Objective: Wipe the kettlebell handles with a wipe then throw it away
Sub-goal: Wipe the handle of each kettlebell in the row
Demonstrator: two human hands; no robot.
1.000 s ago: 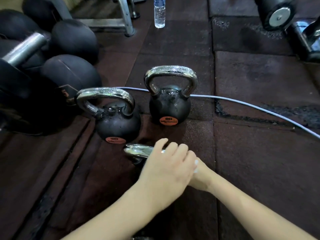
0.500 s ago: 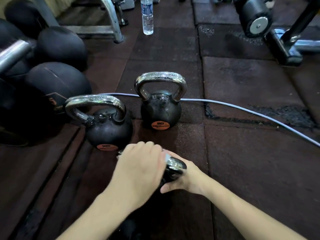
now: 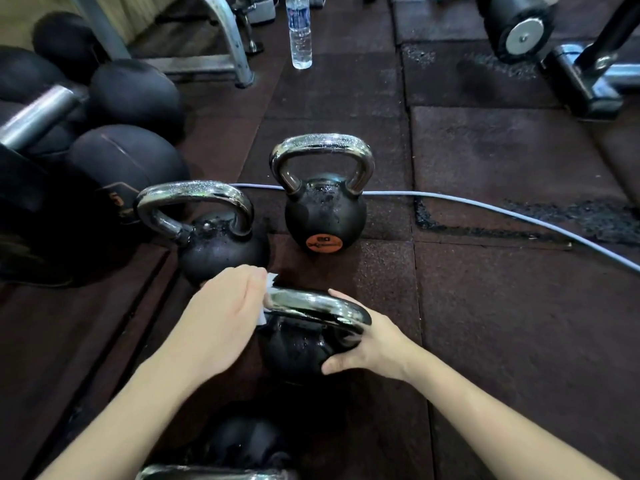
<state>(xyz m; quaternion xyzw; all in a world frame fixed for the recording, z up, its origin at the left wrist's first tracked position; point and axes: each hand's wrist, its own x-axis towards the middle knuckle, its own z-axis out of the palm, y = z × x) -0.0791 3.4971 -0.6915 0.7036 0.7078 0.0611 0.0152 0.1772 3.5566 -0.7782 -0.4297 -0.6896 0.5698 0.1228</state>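
Observation:
Three black kettlebells with chrome handles stand on the rubber floor. The nearest kettlebell (image 3: 298,344) is between my hands. My left hand (image 3: 225,313) is closed around the left end of its handle (image 3: 318,304) with a white wipe (image 3: 266,299) pressed against the chrome. My right hand (image 3: 367,344) grips the right side of that kettlebell's body and handle base. Behind it stand a left kettlebell (image 3: 214,244) and a middle kettlebell (image 3: 325,209) with an orange label. A fourth chrome handle (image 3: 214,472) shows at the bottom edge.
Black medicine balls (image 3: 128,168) and a dumbbell (image 3: 34,116) crowd the left. A pale cable (image 3: 485,206) crosses the floor behind the kettlebells. A water bottle (image 3: 299,32) stands at the back, beside a bench frame (image 3: 228,46). Machine parts (image 3: 588,74) sit at the far right.
My left hand has slid with the wipe from the handle's right part to its left end, baring the chrome. My right hand has shifted down onto the kettlebell's side.

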